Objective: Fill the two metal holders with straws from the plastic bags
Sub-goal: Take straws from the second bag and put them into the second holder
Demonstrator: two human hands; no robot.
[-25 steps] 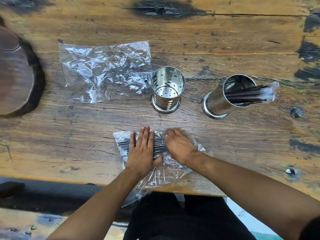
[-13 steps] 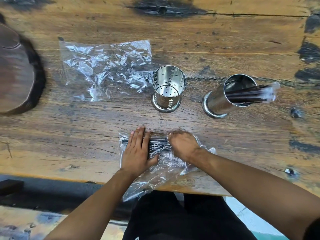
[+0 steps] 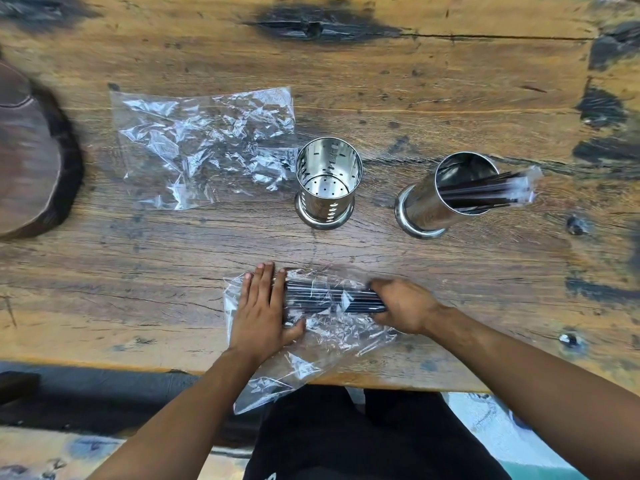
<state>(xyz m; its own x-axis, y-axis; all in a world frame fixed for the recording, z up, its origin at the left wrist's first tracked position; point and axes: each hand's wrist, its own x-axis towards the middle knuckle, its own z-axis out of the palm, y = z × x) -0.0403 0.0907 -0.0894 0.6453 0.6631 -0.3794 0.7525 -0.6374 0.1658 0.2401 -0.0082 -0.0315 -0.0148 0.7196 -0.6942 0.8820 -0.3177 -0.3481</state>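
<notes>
A clear plastic bag [image 3: 322,344] lies at the table's near edge with a bundle of black straws [image 3: 329,299] in it. My left hand [image 3: 263,313] lies flat on the bag's left end, fingers together. My right hand [image 3: 405,310] grips the right end of the straw bundle. Beyond them stands a perforated metal holder [image 3: 327,183], empty inside. To its right a second metal holder [image 3: 446,195] has black wrapped straws [image 3: 491,190] leaning out of it to the right.
A crumpled empty plastic bag [image 3: 204,147] lies flat at the left of the perforated holder. A dark round wooden slab [image 3: 31,161] sits at the table's left edge. The wooden table [image 3: 381,81] stretches away behind the holders.
My right hand has slid to the right with the straw bundle, drawing the straws partway out from under my left hand. My left hand stays pressed on the bag.
</notes>
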